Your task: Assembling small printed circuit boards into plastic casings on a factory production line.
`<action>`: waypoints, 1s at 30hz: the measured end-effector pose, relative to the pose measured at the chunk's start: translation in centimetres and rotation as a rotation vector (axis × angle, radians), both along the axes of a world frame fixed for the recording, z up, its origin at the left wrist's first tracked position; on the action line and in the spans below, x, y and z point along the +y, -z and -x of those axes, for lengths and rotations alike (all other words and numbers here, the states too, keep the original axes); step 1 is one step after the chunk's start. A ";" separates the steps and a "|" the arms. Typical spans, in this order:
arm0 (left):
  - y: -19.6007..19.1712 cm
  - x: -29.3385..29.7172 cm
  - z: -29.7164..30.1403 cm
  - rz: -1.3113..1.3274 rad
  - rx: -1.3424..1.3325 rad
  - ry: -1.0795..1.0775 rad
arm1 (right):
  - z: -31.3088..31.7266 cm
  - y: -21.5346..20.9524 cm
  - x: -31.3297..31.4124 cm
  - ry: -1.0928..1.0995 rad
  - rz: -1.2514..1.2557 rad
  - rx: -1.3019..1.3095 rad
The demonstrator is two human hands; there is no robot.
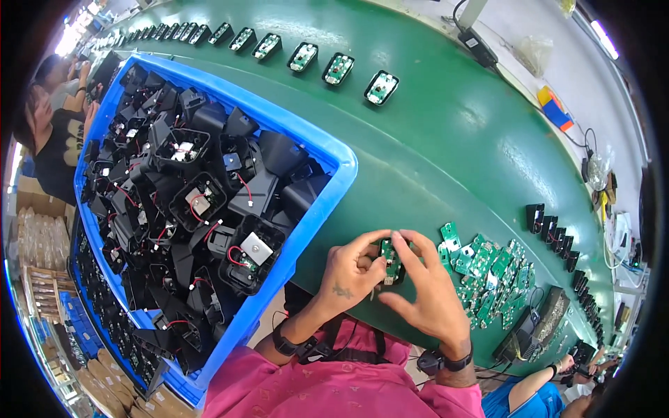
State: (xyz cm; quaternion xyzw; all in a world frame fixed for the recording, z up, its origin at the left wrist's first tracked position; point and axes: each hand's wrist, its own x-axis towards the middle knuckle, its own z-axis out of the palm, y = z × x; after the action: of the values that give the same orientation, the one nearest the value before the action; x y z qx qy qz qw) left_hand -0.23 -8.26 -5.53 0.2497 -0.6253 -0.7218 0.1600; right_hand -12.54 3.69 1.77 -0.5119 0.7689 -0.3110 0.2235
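In front of my body, a small black plastic housing with a green circuit board (pixel 391 263) in it sits between my two hands. My left hand (pixel 350 277) is closed around its left side, with the thumb against the board. My right hand (pixel 431 296) arches over the right side. Its forefinger touches the far end of the board, while its thumb is spread away near the close end. Part of the housing is hidden by my fingers. Just right of my right hand lies a loose pile of green circuit boards (pixel 495 275).
A blue bin (pixel 341 164) heaped with black housings (pixel 254 254), some with red wires, stands at the left. Housings fitted with boards (pixel 382 88) line the far side of the green table (pixel 432 139). More black housings (pixel 548 228) stand at the right. Other people work at both sides.
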 end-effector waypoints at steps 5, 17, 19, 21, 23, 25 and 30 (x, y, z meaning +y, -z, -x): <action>0.0 0.1 0.4 -0.111 0.059 -0.085 | 2.7 -0.6 -2.2 -0.133 -0.008 0.043; 0.3 0.4 0.5 0.319 0.080 -0.143 | 15.4 3.8 -14.7 0.302 0.051 0.377; 0.3 0.5 0.6 0.322 0.132 -0.108 | 16.1 4.6 -14.7 0.317 0.035 0.439; 0.9 0.7 0.5 0.330 0.134 -0.123 | 15.7 4.3 -14.4 0.307 0.043 0.414; 1.2 0.6 0.3 0.345 0.148 -0.121 | 14.3 3.2 -14.3 0.318 0.161 0.733; 1.6 0.5 0.3 0.328 0.107 -0.133 | 9.6 -1.9 -14.3 0.240 0.277 0.416; 6.1 2.4 0.6 0.342 0.221 -0.121 | -1.0 -9.4 -12.5 -0.311 0.259 0.265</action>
State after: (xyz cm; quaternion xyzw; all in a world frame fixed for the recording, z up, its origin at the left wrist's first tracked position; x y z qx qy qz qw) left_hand -0.80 -5.83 -11.62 0.1755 -0.7013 -0.6172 0.3105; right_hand -11.59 -8.80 11.18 -0.6848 0.6573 -0.2989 0.0983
